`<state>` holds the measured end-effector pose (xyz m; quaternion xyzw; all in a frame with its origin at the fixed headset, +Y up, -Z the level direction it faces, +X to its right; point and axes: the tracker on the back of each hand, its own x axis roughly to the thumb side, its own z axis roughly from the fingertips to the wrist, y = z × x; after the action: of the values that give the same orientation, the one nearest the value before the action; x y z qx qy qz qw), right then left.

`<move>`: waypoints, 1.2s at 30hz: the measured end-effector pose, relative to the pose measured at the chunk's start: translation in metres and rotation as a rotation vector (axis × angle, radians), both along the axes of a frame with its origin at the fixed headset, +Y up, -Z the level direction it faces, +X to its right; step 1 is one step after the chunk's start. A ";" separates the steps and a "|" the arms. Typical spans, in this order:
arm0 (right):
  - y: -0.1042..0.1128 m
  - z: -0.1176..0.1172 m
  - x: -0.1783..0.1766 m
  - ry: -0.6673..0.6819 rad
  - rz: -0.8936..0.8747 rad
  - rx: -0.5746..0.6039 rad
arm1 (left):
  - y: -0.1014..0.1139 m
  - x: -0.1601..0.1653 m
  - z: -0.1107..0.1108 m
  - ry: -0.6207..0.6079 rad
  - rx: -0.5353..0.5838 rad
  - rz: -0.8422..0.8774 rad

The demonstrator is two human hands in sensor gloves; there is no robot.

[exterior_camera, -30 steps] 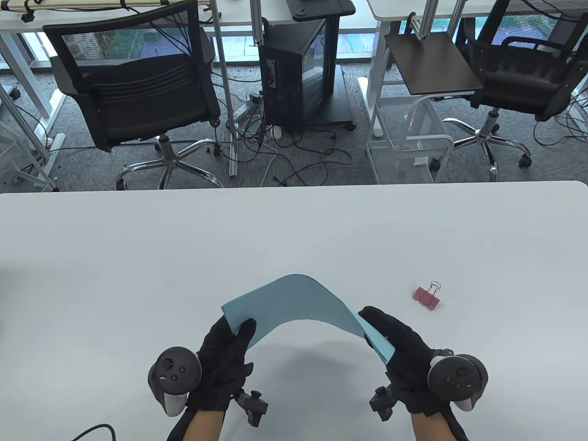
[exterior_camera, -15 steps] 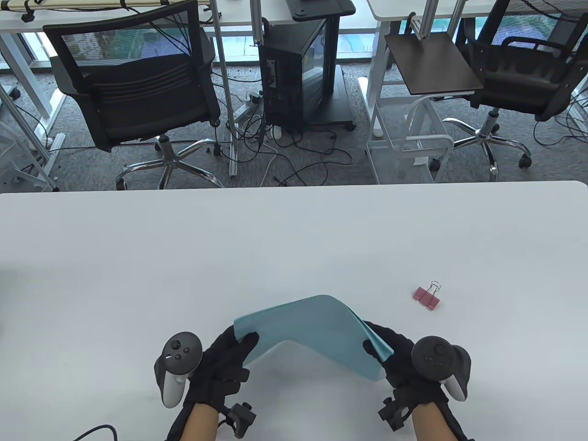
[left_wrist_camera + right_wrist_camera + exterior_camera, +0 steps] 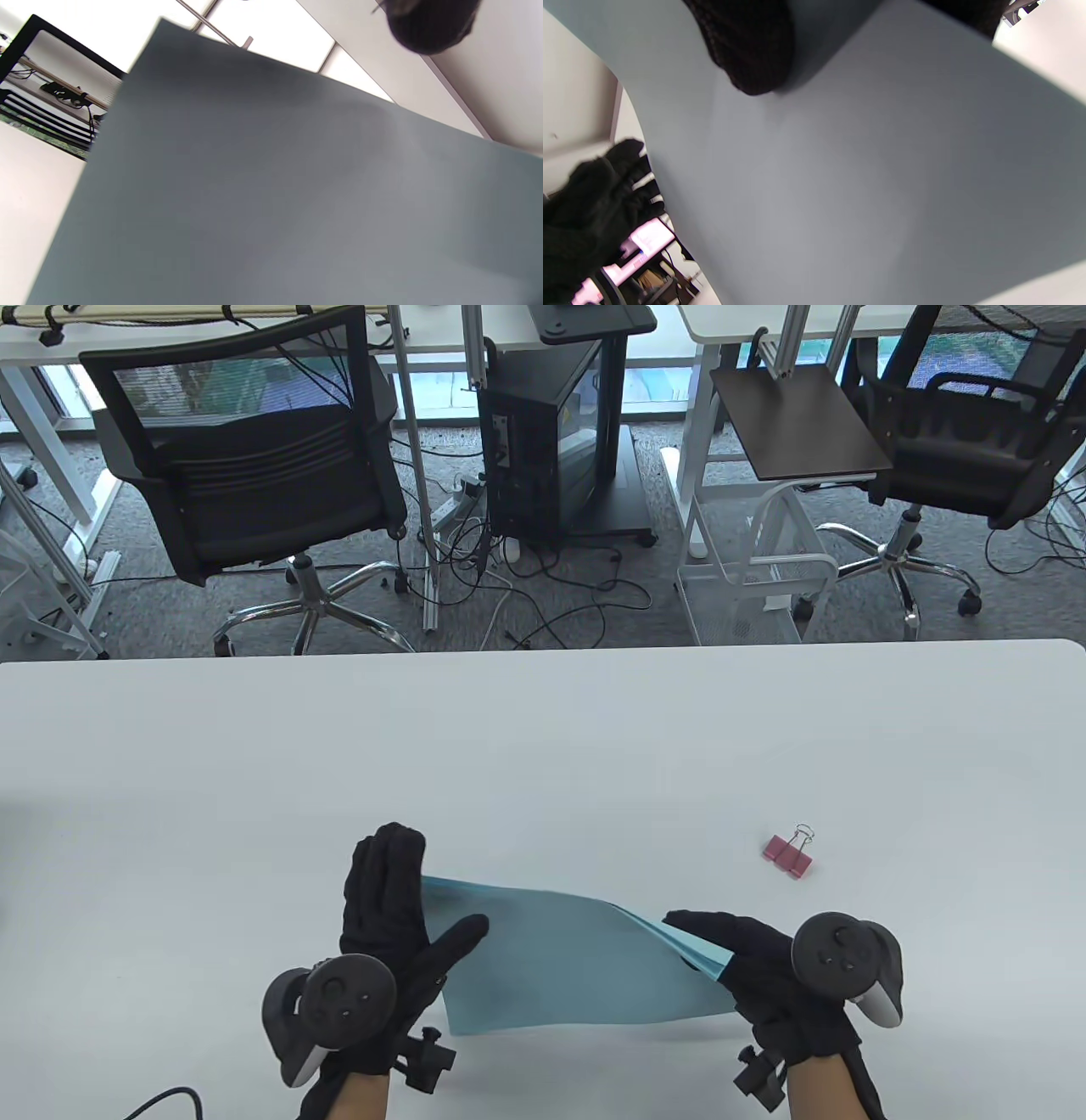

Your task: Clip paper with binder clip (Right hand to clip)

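Note:
A thin stack of light blue paper (image 3: 560, 959) is held just above the table's front edge, now nearly flat and facing me. My left hand (image 3: 441, 891) stands flat and open against its left edge, fingers straight up and thumb lying over the sheet. My right hand (image 3: 700, 946) pinches the paper's right edge, thumb on top. The paper fills the left wrist view (image 3: 275, 190) and the right wrist view (image 3: 861, 169), where one gloved fingertip (image 3: 746, 51) presses on it. A pink binder clip (image 3: 789, 854) lies on the table, right of the paper and apart from both hands.
The white table (image 3: 543, 746) stretches bare behind the paper. A black cable (image 3: 170, 1099) runs at the front left corner. Office chairs, a computer tower and a wire cart stand on the floor beyond the far edge.
The arched paper has been flattened and turned toward me. My left hand has opened and rotated, fingers now pointing up along the left edge. My right hand still pinches the right edge.

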<state>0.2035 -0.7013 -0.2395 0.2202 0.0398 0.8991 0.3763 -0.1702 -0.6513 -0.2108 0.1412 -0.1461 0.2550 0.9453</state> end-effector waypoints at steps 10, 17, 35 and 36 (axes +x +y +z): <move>-0.004 0.001 -0.018 0.053 0.099 -0.001 | -0.024 0.057 -0.002 -0.125 -0.061 -0.384; -0.008 -0.004 -0.012 -0.020 0.077 0.002 | -0.032 0.049 -0.010 -0.140 -0.010 -0.342; 0.002 -0.095 0.071 -0.621 0.661 0.084 | -0.027 0.019 -0.018 0.024 0.004 -0.277; -0.004 -0.101 0.073 -0.631 0.676 0.061 | -0.027 0.019 -0.018 0.027 0.005 -0.283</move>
<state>0.2763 -0.7054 -0.3408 -0.0785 -0.0335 0.9951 0.0490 -0.1515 -0.6780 -0.2285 0.1249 -0.1525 0.1167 0.9734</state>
